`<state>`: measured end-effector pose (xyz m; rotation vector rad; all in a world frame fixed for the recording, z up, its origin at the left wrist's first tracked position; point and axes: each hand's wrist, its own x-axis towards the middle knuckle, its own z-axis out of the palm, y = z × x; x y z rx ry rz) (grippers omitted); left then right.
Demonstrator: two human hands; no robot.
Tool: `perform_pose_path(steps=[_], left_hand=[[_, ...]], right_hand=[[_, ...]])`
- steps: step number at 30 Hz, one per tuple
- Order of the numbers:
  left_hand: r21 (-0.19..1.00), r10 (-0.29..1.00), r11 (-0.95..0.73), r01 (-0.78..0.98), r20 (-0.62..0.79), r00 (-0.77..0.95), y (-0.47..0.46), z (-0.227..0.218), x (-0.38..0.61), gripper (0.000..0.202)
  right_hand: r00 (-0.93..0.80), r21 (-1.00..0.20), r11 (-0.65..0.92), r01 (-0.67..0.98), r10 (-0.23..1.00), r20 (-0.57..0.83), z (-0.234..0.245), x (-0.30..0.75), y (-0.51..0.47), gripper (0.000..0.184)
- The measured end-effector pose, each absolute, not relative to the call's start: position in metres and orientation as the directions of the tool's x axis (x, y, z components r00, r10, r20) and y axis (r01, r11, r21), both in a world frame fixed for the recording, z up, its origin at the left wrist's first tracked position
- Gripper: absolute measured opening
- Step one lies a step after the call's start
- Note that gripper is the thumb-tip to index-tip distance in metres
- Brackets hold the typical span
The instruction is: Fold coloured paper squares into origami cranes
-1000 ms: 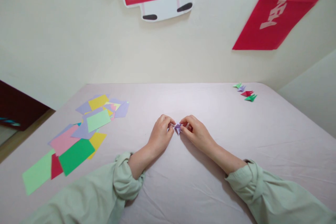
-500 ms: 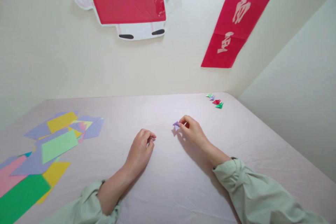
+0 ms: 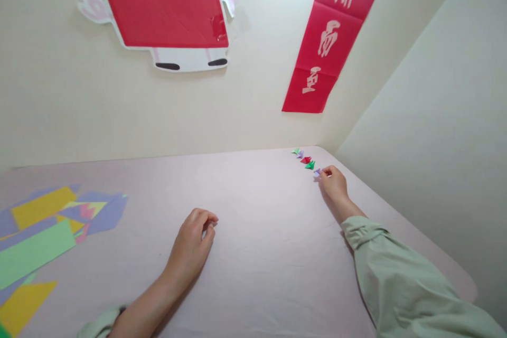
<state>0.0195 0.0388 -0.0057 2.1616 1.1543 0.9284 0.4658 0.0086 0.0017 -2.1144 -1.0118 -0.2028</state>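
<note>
My right hand (image 3: 334,182) pinches a small purple origami crane (image 3: 317,172) by one end, near the far right corner of the table. Just beyond it, a short slanting row of folded paper cranes lies on the cloth: a green crane (image 3: 310,165), a red crane (image 3: 306,160), a purple crane (image 3: 300,154) and a light green crane (image 3: 296,151). My left hand (image 3: 197,232) rests on the tabletop at centre left, fingers loosely curled, with a gap between thumb and forefinger and nothing visible between them.
Coloured paper sheets lie in a loose pile on the left, among them a light green sheet (image 3: 37,251) and a yellow sheet (image 3: 43,207). A pale cloth covers the table (image 3: 253,274). Behind it is a wall with a red banner (image 3: 317,58) and a red cartoon poster (image 3: 166,5).
My right hand has carried the purple crane from mid-table to the far right, close to the row of cranes. The view has turned right. My left hand stays on the table, curled.
</note>
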Motion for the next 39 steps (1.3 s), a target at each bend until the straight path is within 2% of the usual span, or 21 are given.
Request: perform_pose_path(steps=[4, 10, 39], left_hand=[[0.701, 0.856, -0.505, 0.503, 0.333, 0.396, 0.039, -0.005, 0.02, 0.017], [0.703, 0.857, -0.502, 0.503, 0.33, 0.395, 0.038, -0.004, 0.02, 0.016], [0.706, 0.858, -0.494, 0.507, 0.304, 0.413, 0.04, -0.01, 0.018, 0.016]], right_hand=[[0.708, -0.545, -0.463, 0.699, 0.558, 0.433, -0.005, 0.484, 0.016, 0.013], [0.726, -0.508, -0.521, 0.686, 0.543, 0.423, -0.022, 0.481, 0.02, 0.019], [0.764, -0.539, -0.543, 0.644, 0.499, 0.409, -0.021, 0.479, 0.023, 0.023]])
